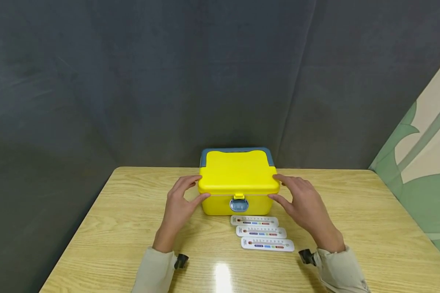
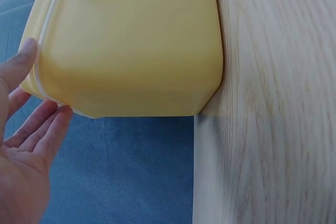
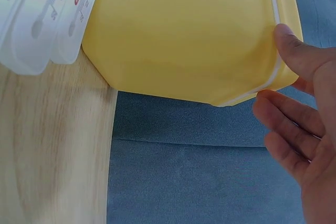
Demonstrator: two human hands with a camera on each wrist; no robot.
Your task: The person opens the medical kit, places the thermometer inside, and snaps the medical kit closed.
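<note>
A yellow storage box with a blue-grey rear handle stands on the table, its lid down. A grey latch hangs at its front. My left hand holds the lid's left front corner, thumb on the front seam and fingertips at the side. At the right front corner my right hand holds the lid the same way. In both wrist views, thumb and fingers touch near the pale seam. Three white thermometers lie in a staggered row before the box; the right wrist view shows two thermometer ends beside it.
The wooden table carries the box near its back edge. A dark grey curtain hangs right behind. On the right is a panel with green leaf shapes. Each wrist wears a black camera mount.
</note>
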